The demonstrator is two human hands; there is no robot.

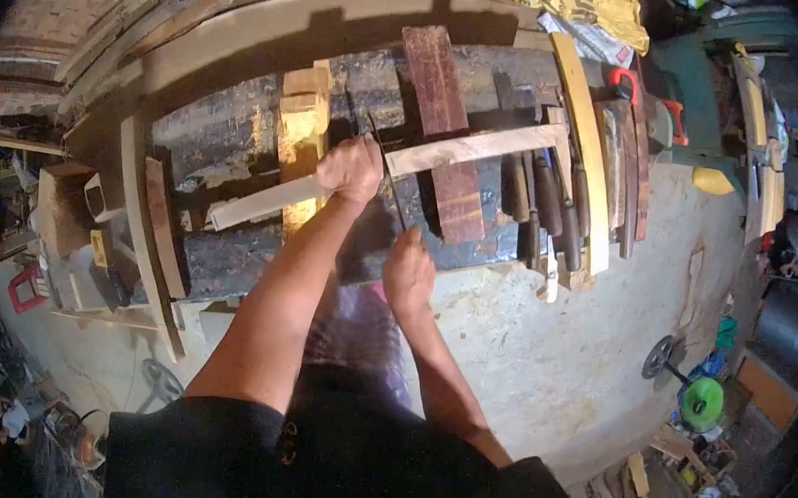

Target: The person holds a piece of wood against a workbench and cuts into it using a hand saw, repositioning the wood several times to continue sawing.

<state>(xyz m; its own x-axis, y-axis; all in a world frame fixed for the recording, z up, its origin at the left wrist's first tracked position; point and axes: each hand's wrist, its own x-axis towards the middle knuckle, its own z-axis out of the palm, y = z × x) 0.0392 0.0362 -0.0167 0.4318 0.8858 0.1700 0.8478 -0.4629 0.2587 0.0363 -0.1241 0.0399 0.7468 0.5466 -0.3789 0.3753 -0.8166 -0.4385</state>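
Observation:
My left hand (351,168) is closed around a long pale wooden strip (478,148) that lies slantwise over the workbench. Just right of that hand, the thin dark blade of a saw (392,200) crosses the strip, seen nearly edge-on. My right hand (408,271) is closed at the blade's near end, and its fingers hide the handle. Under the strip lie a reddish-brown board (444,123) and a yellowish wooden block (302,132). At its right end the strip meets a short pale piece (563,164) at an angle.
Several dark-handled hand tools (545,198) lie on the bench (222,264) at right, beside a long yellow board (583,161) and a red-handled saw (621,80). Long planks (277,17) line the back. A curved wooden piece (145,213) stands at left. Concrete floor (541,381) lies in front.

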